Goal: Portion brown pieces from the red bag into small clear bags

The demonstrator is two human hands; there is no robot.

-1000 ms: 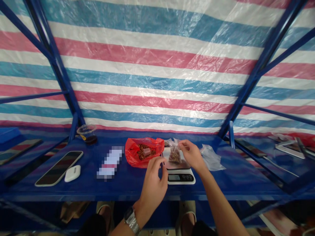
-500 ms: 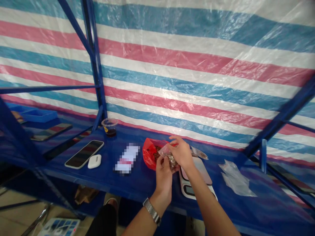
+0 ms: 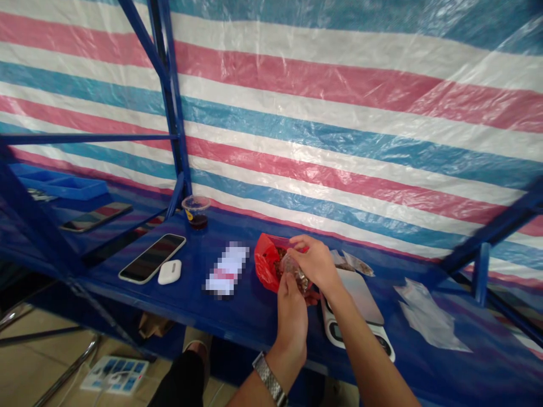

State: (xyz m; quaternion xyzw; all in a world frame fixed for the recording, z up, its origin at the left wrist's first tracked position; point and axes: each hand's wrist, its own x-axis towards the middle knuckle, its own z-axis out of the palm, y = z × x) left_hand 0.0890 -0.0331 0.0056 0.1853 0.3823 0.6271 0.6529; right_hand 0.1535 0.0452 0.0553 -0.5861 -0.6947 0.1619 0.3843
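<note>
My left hand (image 3: 292, 322) and my right hand (image 3: 316, 264) meet above a red plastic bag (image 3: 267, 263) and together hold a small transparent plastic bag (image 3: 294, 272) of brown pieces. My left fingers support it from below, while my right fingers close around its upper part. The hands hide much of the small bag and the red bag's contents. To the right, partly behind my right forearm, lies a white digital kitchen scale (image 3: 354, 308). Two small packets (image 3: 352, 262) lie beyond it.
A blue shelf (image 3: 237, 328) holds a phone (image 3: 151, 258), white earbud case (image 3: 169, 272), blurred paper (image 3: 227, 269), dark-filled cup (image 3: 196, 212) and loose transparent plastic (image 3: 428, 315). A blue steel frame (image 3: 172, 96) stands against a striped tarp (image 3: 339, 113).
The view has swung, so the shelf items sit further left and tilted. Since the oldest frame, my hands have carried the small bag from above the scale to above the red bag.
</note>
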